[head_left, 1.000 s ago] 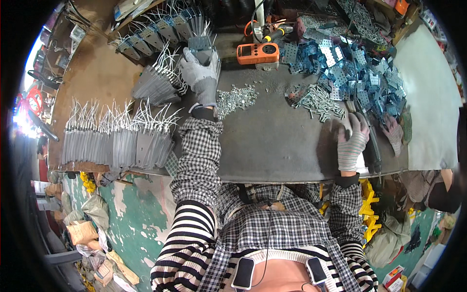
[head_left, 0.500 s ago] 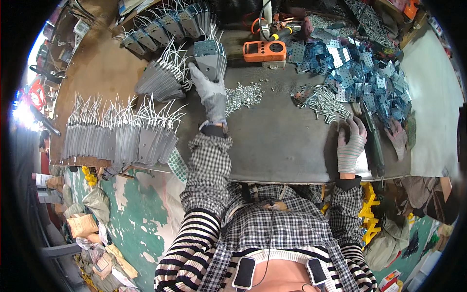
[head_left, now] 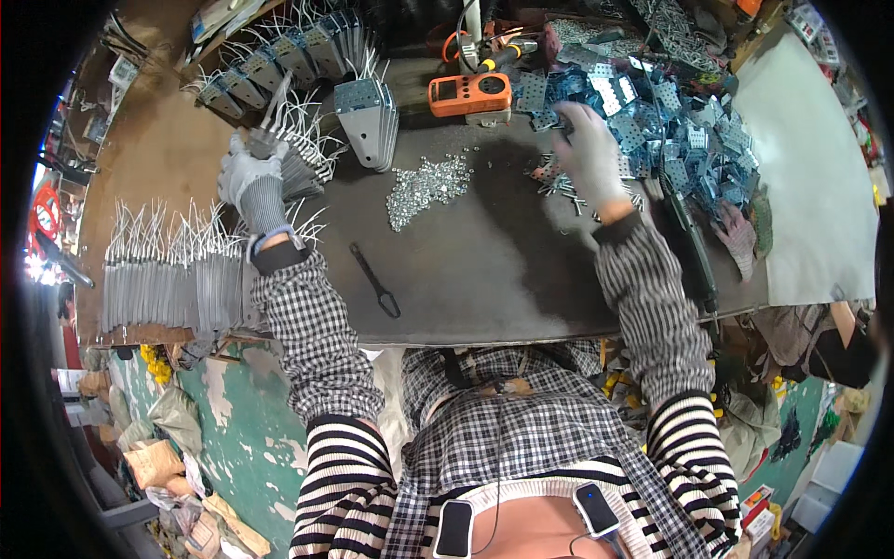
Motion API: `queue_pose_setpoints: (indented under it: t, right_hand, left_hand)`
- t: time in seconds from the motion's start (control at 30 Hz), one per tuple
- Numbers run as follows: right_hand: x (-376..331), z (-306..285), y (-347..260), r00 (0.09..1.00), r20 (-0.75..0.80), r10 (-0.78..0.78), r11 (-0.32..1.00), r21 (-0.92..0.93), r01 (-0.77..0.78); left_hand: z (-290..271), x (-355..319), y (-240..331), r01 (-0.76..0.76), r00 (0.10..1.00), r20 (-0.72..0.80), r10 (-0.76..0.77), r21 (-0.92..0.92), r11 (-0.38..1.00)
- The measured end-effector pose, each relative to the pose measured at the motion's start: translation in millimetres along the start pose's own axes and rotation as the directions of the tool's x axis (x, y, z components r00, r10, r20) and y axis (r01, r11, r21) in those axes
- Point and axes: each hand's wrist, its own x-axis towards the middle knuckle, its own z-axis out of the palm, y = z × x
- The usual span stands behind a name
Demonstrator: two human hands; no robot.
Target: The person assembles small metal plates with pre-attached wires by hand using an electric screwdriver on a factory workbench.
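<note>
Your gloved left hand (head_left: 250,177) is at the left edge of the fanned grey plates (head_left: 305,179) with white wires, its fingers curled toward them. The nearest plates lie right against the fingertips, and the rest of the fan spreads away to the right of your grip. Whether you have clenched a plate or only touch the edge, I cannot tell (the fingers overlap the grey metal there).

Your right hand (head_left: 591,156) is over the pile of screws (head_left: 570,196), partly covering it, with its fingertips bent toward the blue perforated brackets (head_left: 697,140) just beyond. What those fingers grasp, if anything, I cannot make out.

Between your hands, the bracket-topped stack of plates (head_left: 372,135) sits apart from both, nearer the left one. The heap of nuts (head_left: 428,191) lies below and to its right, and a black tool (head_left: 372,278) with a looped end rests on the dark worktop (head_left: 484,298) closer to you. The orange meter (head_left: 470,95) sits farther back.
</note>
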Motion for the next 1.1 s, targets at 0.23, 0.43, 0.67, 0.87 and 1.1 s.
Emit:
queue_pose_setpoints:
  t: [0.23, 0.43, 0.67, 0.87, 1.1]
  right_hand:
    - [91.1, 62.8, 47.0, 0.979, 0.133, 0.153, 0.933, -0.347, -0.098]
    - [28.6, -12.0, 8.4, 0.982, -0.105, -0.156, 0.986, 0.038, 0.161]
    - [-93.9, -44.8, -34.8, 0.790, 0.247, -0.560, 0.819, 0.307, 0.485]
    - [-76.0, -36.2, 14.9, 0.912, 0.317, -0.260, 0.940, -0.133, 0.314]
    - [-42.6, 21.5, 11.8, 0.721, 0.589, -0.365, 0.652, -0.391, 0.650]
  left_hand:
    - [-2.7, -124.1, 57.9, 0.491, 0.770, 0.078, 0.633, -0.707, -0.509]
    - [21.9, -238.9, 95.6, 0.952, 0.219, 0.138, 0.966, 0.184, -0.243]
    - [30.9, -277.0, 111.3, 0.930, 0.366, 0.352, 0.862, -0.181, -0.321]
    - [15.0, -276.8, 106.6, 0.933, 0.324, 0.382, 0.866, -0.278, -0.226]
    - [18.7, -296.9, 113.0, 0.823, 0.436, 0.412, 0.800, -0.543, -0.169]
